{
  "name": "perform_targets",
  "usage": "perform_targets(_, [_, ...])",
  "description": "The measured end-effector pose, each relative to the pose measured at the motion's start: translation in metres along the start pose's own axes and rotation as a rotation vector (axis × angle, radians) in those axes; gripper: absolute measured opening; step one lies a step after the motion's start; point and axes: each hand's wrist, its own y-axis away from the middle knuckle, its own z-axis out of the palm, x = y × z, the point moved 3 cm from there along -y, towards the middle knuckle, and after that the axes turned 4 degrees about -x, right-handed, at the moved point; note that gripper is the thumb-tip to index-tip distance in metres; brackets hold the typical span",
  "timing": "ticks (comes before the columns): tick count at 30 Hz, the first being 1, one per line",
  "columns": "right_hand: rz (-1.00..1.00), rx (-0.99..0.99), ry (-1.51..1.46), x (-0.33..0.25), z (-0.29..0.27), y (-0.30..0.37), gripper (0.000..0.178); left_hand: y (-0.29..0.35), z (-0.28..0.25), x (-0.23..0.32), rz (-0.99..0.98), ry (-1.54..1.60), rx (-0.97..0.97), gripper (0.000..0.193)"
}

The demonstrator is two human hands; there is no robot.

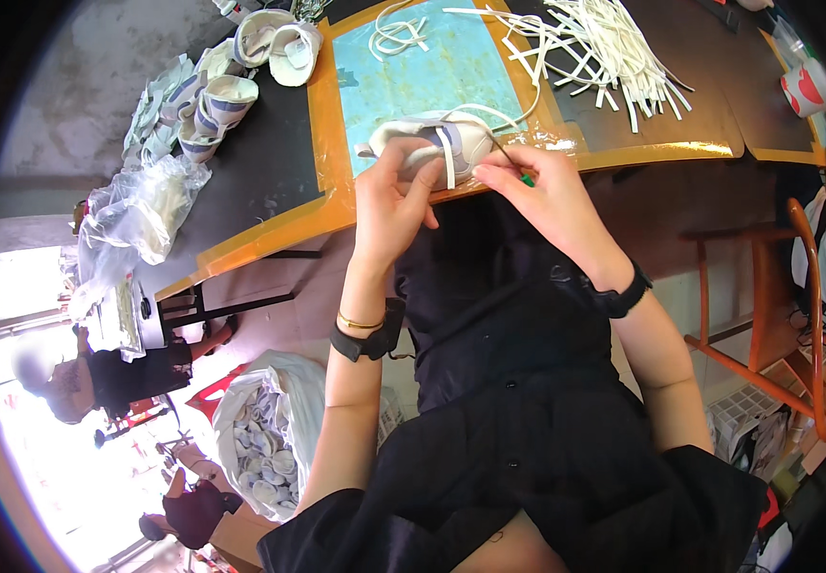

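Note:
A small white-and-grey shoe upper is held at the table's near edge. My left hand grips its left side, with the thumb pressed against it. A white flat lace hangs down across the upper, and more lace trails from it toward the right. Between the fingers of my right hand is a thin dark tool with a green handle, its shaft slanting up to the upper's right end. Whether its tip is a hook or a point is hidden.
A blue mat edged in orange tape lies beneath the work. Loose white laces are heaped at the back right. More shoe uppers and a clear plastic bag lie left. An orange-brown chair stands right; a filled sack sits lower left.

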Motion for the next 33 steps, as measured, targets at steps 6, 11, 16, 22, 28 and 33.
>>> perform_targets(6, [-0.04, -0.052, -0.17, 0.005, 0.023, -0.021, 0.02, 0.001, -0.003, -0.001, -0.003, 0.048, -0.054, 0.02])
perform_targets(11, [0.107, -0.091, -0.31, 0.003, 0.013, -0.029, 0.015, 0.001, -0.004, -0.001, 0.013, 0.16, -0.051, 0.021])
perform_targets(16, [0.192, -0.178, -0.276, -0.005, 0.018, -0.023, 0.016, -0.001, -0.004, -0.001, 0.007, 0.013, -0.051, 0.02])
perform_targets(22, [0.114, -0.139, -0.334, -0.004, 0.015, -0.026, 0.016, -0.001, -0.005, 0.0, -0.009, 0.061, -0.087, 0.021])
perform_targets(28, [0.209, -0.158, -0.462, 0.0, 0.009, -0.033, 0.013, -0.002, -0.006, 0.002, -0.03, 0.087, -0.095, 0.024])
perform_targets(33, [0.033, -0.138, -0.325, -0.001, 0.01, -0.037, 0.014, -0.002, -0.005, 0.003, -0.044, 0.026, -0.091, 0.025])
